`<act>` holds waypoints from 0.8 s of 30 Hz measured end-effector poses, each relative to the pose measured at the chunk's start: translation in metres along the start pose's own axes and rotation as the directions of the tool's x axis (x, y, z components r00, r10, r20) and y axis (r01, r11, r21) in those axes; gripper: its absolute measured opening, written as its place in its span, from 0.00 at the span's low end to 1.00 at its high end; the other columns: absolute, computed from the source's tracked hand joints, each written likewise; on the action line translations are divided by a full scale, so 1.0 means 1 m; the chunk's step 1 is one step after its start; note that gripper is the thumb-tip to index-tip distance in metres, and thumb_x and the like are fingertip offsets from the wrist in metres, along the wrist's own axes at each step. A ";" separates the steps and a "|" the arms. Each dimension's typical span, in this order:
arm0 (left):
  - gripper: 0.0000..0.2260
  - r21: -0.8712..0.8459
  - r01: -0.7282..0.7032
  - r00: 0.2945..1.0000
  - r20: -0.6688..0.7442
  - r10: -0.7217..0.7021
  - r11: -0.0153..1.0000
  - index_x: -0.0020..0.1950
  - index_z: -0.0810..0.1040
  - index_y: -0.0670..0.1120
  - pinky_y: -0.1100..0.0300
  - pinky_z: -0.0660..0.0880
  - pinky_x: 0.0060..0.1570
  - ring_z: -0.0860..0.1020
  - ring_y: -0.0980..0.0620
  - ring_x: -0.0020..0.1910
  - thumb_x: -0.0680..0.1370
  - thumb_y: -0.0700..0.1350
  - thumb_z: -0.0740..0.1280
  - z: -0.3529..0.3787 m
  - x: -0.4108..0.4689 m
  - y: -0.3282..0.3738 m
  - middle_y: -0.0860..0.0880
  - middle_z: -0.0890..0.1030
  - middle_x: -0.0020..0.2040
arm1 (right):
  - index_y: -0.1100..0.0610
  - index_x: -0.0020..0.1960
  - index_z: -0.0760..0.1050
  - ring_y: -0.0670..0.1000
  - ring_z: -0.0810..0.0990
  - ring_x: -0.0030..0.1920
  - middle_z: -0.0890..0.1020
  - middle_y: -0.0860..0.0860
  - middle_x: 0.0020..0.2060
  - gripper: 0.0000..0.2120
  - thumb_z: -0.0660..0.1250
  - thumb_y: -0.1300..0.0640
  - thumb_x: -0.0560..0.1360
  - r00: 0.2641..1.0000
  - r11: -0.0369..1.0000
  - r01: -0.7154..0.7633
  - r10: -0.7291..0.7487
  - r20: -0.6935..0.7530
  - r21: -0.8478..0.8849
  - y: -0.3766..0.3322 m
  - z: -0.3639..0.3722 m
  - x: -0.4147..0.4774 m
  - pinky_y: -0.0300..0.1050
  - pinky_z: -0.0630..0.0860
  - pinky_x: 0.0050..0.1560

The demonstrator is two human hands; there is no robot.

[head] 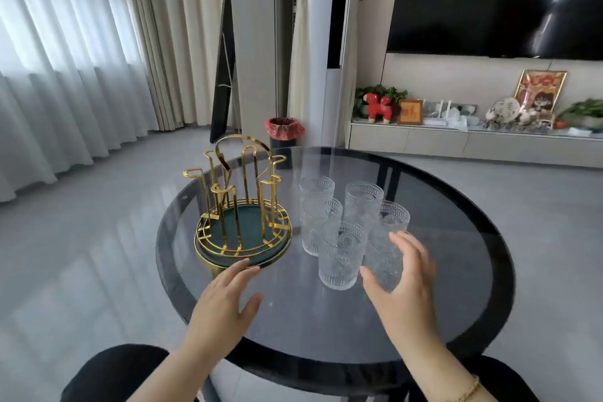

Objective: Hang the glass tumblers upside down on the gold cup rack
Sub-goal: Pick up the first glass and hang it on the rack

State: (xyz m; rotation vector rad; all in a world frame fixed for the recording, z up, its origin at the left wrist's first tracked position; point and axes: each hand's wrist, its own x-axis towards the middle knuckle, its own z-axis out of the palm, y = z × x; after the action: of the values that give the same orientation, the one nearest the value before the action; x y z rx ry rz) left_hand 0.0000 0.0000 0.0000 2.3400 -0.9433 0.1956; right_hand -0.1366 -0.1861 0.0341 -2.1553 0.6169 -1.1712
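Note:
The gold cup rack (239, 192) stands on its round green tray (277, 253) at the table's left, with all its hooks bare. Several clear patterned glass tumblers (339, 258) stand upright in a cluster to the rack's right. My right hand (404, 281) wraps the front-right tumbler (380, 258), thumb on its left side and fingers over its right side. That tumbler looks blurred and slightly tilted. My left hand (228, 300) is spread flat and holds nothing, with its fingertips at the front edge of the green tray.
Everything stands on a round dark glass table (456, 271) with a black rim. Beyond it are a red-lined waste bin (284, 132), curtains on the left, a wall television and a low cabinet with ornaments. My dark-clothed knees show at the bottom.

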 end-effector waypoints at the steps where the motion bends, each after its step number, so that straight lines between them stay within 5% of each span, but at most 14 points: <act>1: 0.21 0.043 0.033 0.996 0.085 -0.037 0.999 0.68 0.66 0.49 0.52 0.66 0.63 0.66 0.48 0.67 0.76 0.49 0.64 0.007 0.000 -0.004 0.50 0.64 0.71 | 0.63 0.61 0.67 0.57 0.65 0.64 0.70 0.59 0.61 0.30 0.73 0.65 0.62 0.997 0.998 -0.062 0.062 -0.042 0.007 0.006 -0.001 -0.003 0.48 0.59 0.64; 6: 0.24 0.260 0.020 0.967 0.241 -0.085 0.965 0.72 0.52 0.55 0.56 0.45 0.70 0.50 0.53 0.73 0.78 0.59 0.51 0.027 0.000 -0.014 0.53 0.52 0.75 | 0.57 0.70 0.50 0.53 0.56 0.70 0.59 0.57 0.70 0.47 0.75 0.60 0.60 0.961 0.958 -0.276 0.275 0.027 0.078 0.037 0.008 -0.007 0.44 0.54 0.67; 11: 0.23 0.300 0.003 0.958 0.273 -0.089 0.954 0.72 0.51 0.56 0.56 0.41 0.70 0.47 0.53 0.73 0.78 0.60 0.49 0.029 0.002 -0.016 0.53 0.50 0.75 | 0.52 0.71 0.42 0.52 0.55 0.71 0.55 0.55 0.72 0.52 0.75 0.57 0.61 0.918 0.901 -0.396 0.394 0.044 0.180 0.056 0.024 0.002 0.45 0.57 0.66; 16: 0.23 0.300 0.013 0.965 0.245 -0.090 0.954 0.72 0.52 0.57 0.56 0.39 0.69 0.47 0.55 0.73 0.78 0.60 0.49 0.028 0.003 -0.018 0.55 0.51 0.75 | 0.52 0.71 0.42 0.55 0.59 0.70 0.55 0.54 0.73 0.52 0.75 0.56 0.61 0.898 0.884 -0.437 0.439 0.028 0.168 0.066 0.038 0.004 0.47 0.62 0.63; 24: 0.24 0.302 0.013 0.956 0.275 -0.100 0.953 0.72 0.50 0.57 0.56 0.37 0.69 0.45 0.55 0.73 0.78 0.60 0.49 0.025 0.003 -0.013 0.54 0.49 0.75 | 0.53 0.67 0.53 0.60 0.72 0.59 0.70 0.57 0.65 0.41 0.74 0.57 0.62 0.865 0.855 -0.495 0.501 -0.005 0.155 0.069 0.039 0.006 0.47 0.69 0.51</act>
State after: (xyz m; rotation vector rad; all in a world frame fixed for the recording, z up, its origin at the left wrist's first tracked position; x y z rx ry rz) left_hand 0.0085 -0.0087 -0.0255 2.7248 -1.0403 -0.0326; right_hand -0.1076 -0.2279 -0.0273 -1.6983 1.0042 -0.9421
